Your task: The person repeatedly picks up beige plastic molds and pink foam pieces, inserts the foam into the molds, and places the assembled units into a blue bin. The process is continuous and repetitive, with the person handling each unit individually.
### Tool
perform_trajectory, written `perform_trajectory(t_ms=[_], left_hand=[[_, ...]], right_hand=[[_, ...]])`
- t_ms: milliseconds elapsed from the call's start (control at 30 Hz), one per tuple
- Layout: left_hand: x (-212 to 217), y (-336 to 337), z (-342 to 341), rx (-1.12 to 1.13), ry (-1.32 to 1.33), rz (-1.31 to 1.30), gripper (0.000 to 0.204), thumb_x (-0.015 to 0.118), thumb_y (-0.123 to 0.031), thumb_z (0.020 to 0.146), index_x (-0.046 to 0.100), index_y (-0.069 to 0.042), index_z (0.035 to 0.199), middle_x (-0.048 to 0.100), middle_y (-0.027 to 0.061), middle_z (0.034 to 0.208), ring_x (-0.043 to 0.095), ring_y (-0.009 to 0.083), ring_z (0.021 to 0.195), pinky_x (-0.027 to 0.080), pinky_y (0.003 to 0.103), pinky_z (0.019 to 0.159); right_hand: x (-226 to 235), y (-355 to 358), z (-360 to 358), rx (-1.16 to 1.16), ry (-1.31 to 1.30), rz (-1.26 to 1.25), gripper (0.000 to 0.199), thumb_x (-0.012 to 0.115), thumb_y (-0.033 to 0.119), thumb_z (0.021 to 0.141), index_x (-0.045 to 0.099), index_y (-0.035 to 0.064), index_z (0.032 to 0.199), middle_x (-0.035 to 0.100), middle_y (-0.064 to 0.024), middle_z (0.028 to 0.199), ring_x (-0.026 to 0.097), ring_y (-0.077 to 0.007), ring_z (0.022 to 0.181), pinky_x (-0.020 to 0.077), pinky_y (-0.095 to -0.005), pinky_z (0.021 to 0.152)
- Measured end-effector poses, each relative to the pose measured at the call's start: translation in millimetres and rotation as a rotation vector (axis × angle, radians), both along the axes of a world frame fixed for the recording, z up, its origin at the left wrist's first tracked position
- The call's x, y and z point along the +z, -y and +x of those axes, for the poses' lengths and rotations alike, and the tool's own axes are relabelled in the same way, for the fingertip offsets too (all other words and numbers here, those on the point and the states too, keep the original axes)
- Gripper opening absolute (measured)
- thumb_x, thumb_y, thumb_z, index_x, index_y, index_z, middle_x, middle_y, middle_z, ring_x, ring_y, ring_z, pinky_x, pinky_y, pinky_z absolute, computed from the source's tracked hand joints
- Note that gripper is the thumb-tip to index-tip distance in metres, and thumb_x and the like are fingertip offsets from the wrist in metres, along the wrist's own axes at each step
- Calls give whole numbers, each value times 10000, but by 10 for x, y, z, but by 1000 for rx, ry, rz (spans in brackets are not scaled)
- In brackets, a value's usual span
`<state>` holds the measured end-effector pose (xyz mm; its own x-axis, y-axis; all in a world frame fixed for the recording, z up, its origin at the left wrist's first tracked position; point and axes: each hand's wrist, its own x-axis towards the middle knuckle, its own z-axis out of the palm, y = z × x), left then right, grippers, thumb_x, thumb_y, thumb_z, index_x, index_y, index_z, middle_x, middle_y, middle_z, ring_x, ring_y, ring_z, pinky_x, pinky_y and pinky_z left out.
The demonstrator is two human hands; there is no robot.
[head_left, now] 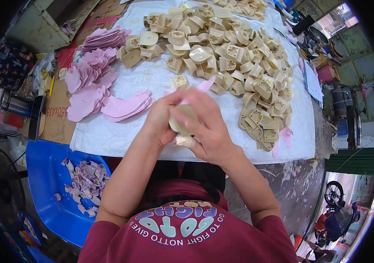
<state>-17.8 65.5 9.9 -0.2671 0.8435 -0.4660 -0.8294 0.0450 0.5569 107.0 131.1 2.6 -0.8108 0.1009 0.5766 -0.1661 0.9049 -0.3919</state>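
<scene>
Both hands meet over the front of the white cloth. My left hand and my right hand together grip a cream plastic piece with a pink sheet piece sticking up behind the fingers. The right thumb is wrapped in tape. Beyond the hands lies a big heap of cream plastic parts. To the left lie stacks of pink cut-out sheets.
A blue plastic bin with several pink scraps stands at lower left. A metal flask and a dark phone sit on cardboard at left. A fan stands lower left. A motorbike is parked at lower right.
</scene>
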Motion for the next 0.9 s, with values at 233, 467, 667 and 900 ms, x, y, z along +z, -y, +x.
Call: perform_trajectory(t_ms=[233, 467, 667, 900], left_hand=[[-98, 266, 62, 32, 271, 161, 484, 361, -400, 1026, 546, 4, 1218, 634, 132, 1101, 639, 217, 1012, 518, 364, 910], [-186, 281, 168, 234, 205, 196, 448, 372, -406, 1031, 573, -15, 1117, 630, 85, 987, 638, 163, 854, 526, 286, 750], [-248, 309, 302, 264, -112, 190, 515, 320, -479, 1022, 565, -31, 1090, 641, 88, 838, 613, 183, 645, 500, 322, 562], [-410, 372, -49, 241, -88, 92, 607, 218, -535, 1020, 541, -37, 1148, 636, 129, 840, 639, 266, 744, 497, 392, 720]], right_hand=[[123, -67, 44, 164, -7, 152, 455, 652, 165, 760, 611, 0, 1182, 598, -156, 1236, 578, -312, 1156, 441, -464, 989], [20, 81, -158, 81, -225, 26, 349, 662, 163, 803, 638, -19, 1100, 648, -201, 1091, 652, -353, 1010, 531, -405, 833], [60, 283, -194, -352, -344, -949, 249, 545, 192, 950, 637, -6, 1071, 676, -152, 970, 656, -214, 895, 522, -330, 769], [29, -428, 838, -803, -366, -293, 347, 428, 212, 973, 603, -19, 1163, 628, -197, 1144, 588, -285, 1094, 438, -389, 958]])
